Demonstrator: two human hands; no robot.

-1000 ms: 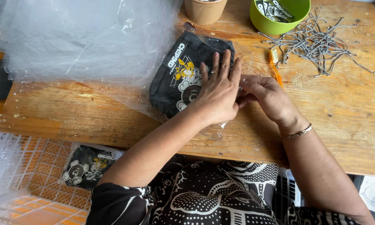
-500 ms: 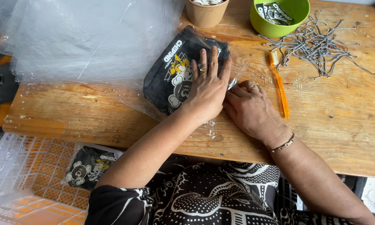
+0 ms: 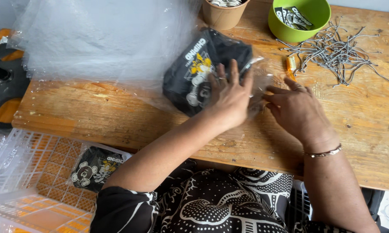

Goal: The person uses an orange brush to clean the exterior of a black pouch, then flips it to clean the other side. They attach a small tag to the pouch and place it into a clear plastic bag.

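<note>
A folded black garment with a cartoon print (image 3: 194, 69) lies inside a clear plastic bag (image 3: 257, 64) on the wooden table (image 3: 95, 112). My left hand (image 3: 231, 97) lies flat on the garment, fingers spread, pressing it down. My right hand (image 3: 296, 110) rests just to its right, with its fingertips on the open end of the bag. A bracelet circles my right wrist.
A stack of clear plastic bags (image 3: 104, 39) covers the table's far left. At the back stand a paper cup (image 3: 222, 15) and a green bowl (image 3: 298, 17) holding tags. Grey strings (image 3: 339, 49) lie at the right, an orange tool (image 3: 290, 65) beside them. Another bagged garment (image 3: 95, 166) lies in an orange crate (image 3: 43, 185) below left.
My right hand has moved up and to the right, toward the bag's open end. My left hand has stayed pressed on the garment.
</note>
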